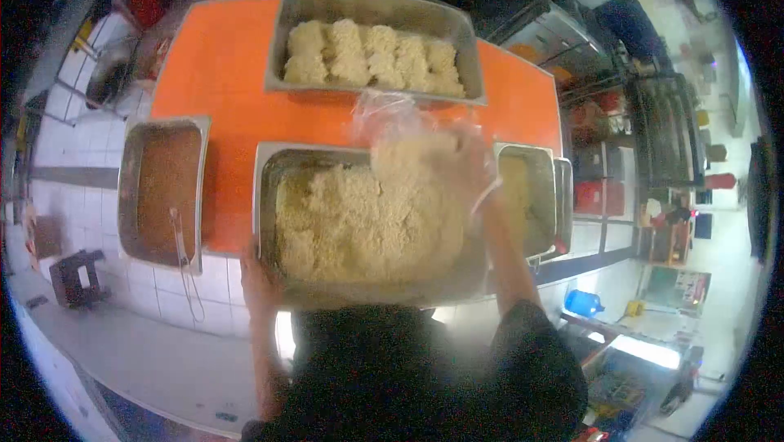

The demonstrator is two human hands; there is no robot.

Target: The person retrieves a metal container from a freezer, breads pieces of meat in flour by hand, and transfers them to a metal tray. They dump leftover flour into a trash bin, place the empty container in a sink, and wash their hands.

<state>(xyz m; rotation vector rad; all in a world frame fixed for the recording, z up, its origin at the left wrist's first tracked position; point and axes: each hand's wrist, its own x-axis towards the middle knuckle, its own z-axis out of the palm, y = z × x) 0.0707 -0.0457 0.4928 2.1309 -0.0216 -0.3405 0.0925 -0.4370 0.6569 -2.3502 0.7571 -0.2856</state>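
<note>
In front of my body, a deep metal pan (371, 291) holds a heap of pale, coarse crumbs (359, 213). My left hand (261, 283) is closed on the pan's near left corner. Over the pan's right part, my right hand (465, 168) is smeared by motion and appears closed on a clear plastic bag (392, 113) with crumbs in its lower part. A white band circles the right wrist. Behind, a second metal pan (376, 2) contains several crumb-coated pieces (351, 54) laid in rows.
An orange tabletop (216, 58) carries the pans. At left stands a pan of reddish-brown powder (167, 180) with metal tongs (181, 238) over its near rim. Another metal pan (527, 197) with yellowish contents sits at right. A blue water jug (583, 303) is farther right, beyond the table.
</note>
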